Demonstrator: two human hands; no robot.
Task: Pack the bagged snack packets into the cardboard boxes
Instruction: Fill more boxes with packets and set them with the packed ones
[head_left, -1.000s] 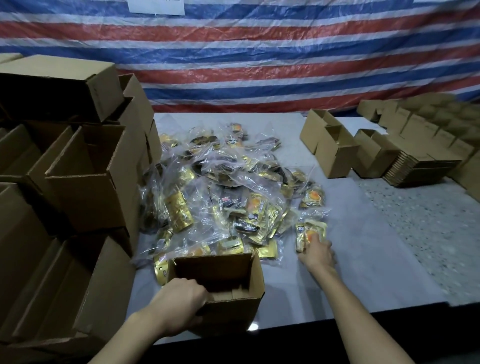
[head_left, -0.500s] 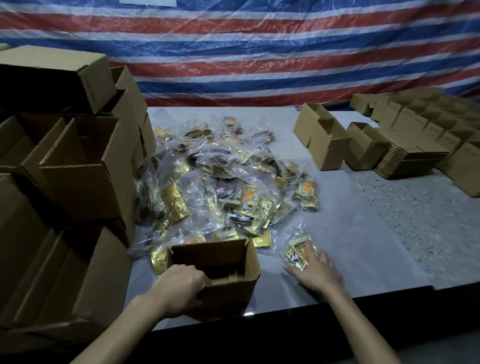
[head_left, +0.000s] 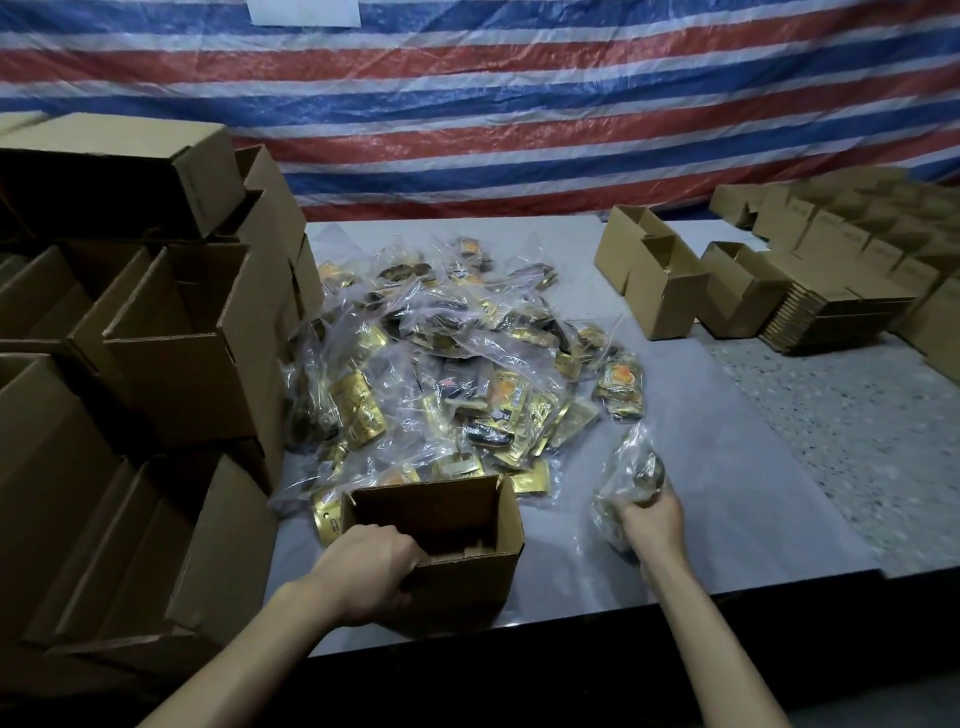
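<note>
Task judged to be at an early point. Open brown cardboard box (head_left: 441, 540) standing at the near edge of the grey desk (head_left: 727, 519), gripped at its near-left rim by the left hand (head_left: 371, 569), fingers curled over the wall. Inside of this box mostly in shadow; no packet seen in it, only the folded bottom flaps. Right hand (head_left: 649, 522) closed around one clear plastic bag of golden snack packets (head_left: 626, 488), lifted a little off the desk, just beside the box on its right, not yet over the opening. Large pile of clear bagged golden packets (head_left: 441, 374) lying behind the box, still unpacked; one more bag (head_left: 621, 384) apart at the right edge of the pile. Stacked open brown cartons (head_left: 171, 332) on the left, their contents not possible to tell. Small brown boxes (head_left: 665, 286) and flat folded cardboard (head_left: 831, 317) far right. Most of the packing judged as remaining.
</note>
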